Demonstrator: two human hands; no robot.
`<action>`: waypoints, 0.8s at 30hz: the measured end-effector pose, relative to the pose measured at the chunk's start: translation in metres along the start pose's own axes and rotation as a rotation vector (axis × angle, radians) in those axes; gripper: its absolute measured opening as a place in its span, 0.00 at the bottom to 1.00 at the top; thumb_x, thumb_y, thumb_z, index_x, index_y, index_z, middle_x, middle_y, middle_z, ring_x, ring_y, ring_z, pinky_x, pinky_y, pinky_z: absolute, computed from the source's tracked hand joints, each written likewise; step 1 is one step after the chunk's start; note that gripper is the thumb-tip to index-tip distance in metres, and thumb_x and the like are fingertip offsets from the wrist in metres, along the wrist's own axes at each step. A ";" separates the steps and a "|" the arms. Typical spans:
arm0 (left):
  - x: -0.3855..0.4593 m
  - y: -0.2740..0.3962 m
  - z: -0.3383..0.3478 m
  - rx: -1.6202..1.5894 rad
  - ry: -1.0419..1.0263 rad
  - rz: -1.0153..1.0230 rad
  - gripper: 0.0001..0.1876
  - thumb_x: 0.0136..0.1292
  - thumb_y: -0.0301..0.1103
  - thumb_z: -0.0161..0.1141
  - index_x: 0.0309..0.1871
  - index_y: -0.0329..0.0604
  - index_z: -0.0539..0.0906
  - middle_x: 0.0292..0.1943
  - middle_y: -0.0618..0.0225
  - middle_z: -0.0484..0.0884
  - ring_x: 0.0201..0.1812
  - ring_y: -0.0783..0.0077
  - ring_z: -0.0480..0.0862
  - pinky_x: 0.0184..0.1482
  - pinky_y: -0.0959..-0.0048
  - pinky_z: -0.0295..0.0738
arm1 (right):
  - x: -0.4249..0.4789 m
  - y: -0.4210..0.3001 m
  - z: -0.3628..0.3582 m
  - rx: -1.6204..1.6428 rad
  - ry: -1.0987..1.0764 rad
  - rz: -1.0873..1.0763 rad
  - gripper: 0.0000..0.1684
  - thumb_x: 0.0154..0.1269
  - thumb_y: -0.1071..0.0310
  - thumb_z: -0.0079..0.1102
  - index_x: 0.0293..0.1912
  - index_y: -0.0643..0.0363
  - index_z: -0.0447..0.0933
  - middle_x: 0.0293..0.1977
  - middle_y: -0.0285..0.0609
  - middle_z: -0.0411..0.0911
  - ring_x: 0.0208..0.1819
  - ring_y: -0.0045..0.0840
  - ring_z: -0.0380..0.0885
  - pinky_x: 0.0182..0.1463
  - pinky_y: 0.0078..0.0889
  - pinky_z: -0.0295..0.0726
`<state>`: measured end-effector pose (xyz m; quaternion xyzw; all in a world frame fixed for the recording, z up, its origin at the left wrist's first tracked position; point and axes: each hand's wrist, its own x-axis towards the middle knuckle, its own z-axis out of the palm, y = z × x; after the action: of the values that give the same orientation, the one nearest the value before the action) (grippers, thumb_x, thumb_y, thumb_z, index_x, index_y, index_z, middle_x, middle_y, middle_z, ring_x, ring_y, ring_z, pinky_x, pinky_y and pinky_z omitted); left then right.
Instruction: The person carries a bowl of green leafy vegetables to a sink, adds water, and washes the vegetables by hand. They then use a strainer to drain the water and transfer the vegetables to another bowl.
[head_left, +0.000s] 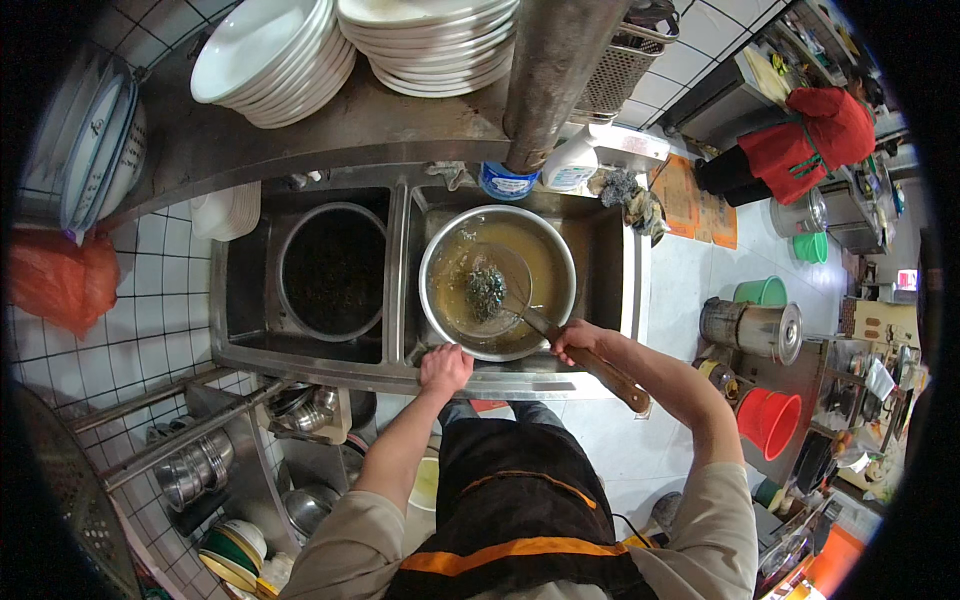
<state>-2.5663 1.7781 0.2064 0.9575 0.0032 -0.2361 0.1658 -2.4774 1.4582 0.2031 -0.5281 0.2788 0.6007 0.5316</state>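
Note:
A round metal basin (571, 270) of cloudy yellowish water (547, 240) stands in the right-hand bowl of a steel double sink (397, 300). Partly in that water is a round wire-mesh skimmer (525, 292) with a dark, glinting clump (486, 291) near its middle; what the clump consists of is unclear. My right hand (576, 341) grips the skimmer's wooden handle (611, 375), which slants over the sink's front edge. At the basin's near-left rim, my left hand (446, 367) has its fingers curled down on it, the fingertips hidden.
A dark-filled round pot (285, 277) occupies the left sink bowl. White plates (439, 45) and bowls (274, 60) crowd the steel shelf above, beside a thick metal post (562, 82). A white bottle (571, 161) and scouring pads (619, 186) edge the sink. Another person (817, 142) stands far right.

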 end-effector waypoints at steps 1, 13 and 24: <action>-0.001 0.001 -0.004 -0.004 -0.008 -0.004 0.18 0.66 0.43 0.51 0.38 0.37 0.86 0.43 0.51 0.86 0.42 0.49 0.87 0.49 0.53 0.82 | 0.004 -0.006 0.006 0.053 0.010 -0.007 0.08 0.54 0.86 0.62 0.36 0.70 0.78 0.22 0.48 0.77 0.20 0.32 0.78 0.19 0.35 0.79; -0.001 -0.005 0.009 0.023 0.029 0.006 0.18 0.66 0.44 0.51 0.37 0.39 0.86 0.40 0.53 0.87 0.43 0.50 0.87 0.48 0.53 0.82 | -0.018 0.018 0.020 0.221 0.063 -0.202 0.13 0.56 0.84 0.61 0.43 0.66 0.75 0.26 0.42 0.77 0.21 0.26 0.78 0.21 0.28 0.80; 0.003 -0.007 0.019 0.028 0.046 0.006 0.18 0.66 0.44 0.51 0.38 0.42 0.86 0.40 0.55 0.87 0.44 0.51 0.87 0.49 0.54 0.81 | 0.026 0.038 0.003 0.269 -0.095 0.004 0.04 0.62 0.75 0.61 0.33 0.67 0.77 0.21 0.45 0.77 0.20 0.31 0.78 0.23 0.31 0.77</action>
<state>-2.5725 1.7782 0.1872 0.9649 0.0009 -0.2134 0.1531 -2.5106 1.4597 0.1711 -0.4224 0.3324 0.5832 0.6091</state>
